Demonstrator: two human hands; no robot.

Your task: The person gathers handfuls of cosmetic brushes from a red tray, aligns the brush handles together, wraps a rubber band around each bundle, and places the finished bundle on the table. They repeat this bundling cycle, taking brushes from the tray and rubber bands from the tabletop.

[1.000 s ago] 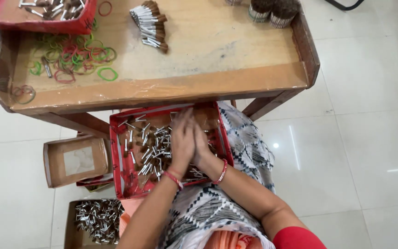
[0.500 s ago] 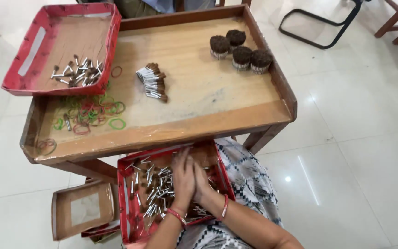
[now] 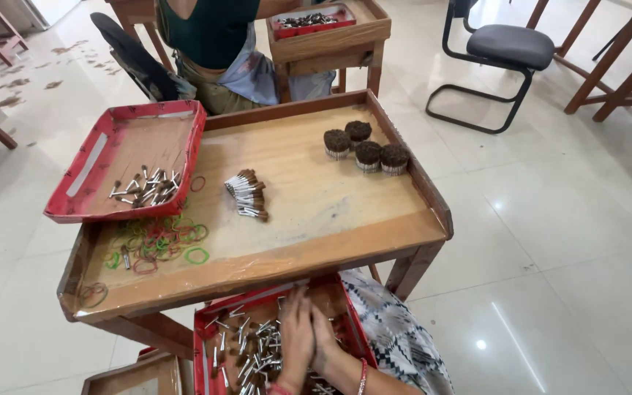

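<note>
My left hand [image 3: 295,336] and my right hand [image 3: 322,335] lie pressed side by side, fingers flat, on a heap of small silver-and-brown sticks [image 3: 251,351] in a red tray [image 3: 204,344] on my lap. Whether either hand grips any sticks I cannot tell. A red bangle sits on each wrist. Above the lap tray stands a wooden work table [image 3: 309,197] with a raised rim. On it lie a loose row of the same sticks [image 3: 246,194] and several round tied bundles [image 3: 366,149].
A second red tray [image 3: 96,157] with a few sticks rests on the table's left corner. Coloured rubber bands [image 3: 156,241] are scattered near it. Another person [image 3: 217,44] sits at a table beyond. A black chair [image 3: 499,55] stands at the right, a cardboard box [image 3: 133,377] at the lower left.
The view has tilted upward, showing the whole table, the person beyond and the chair. My hands stay together on the sticks in the lap tray.
</note>
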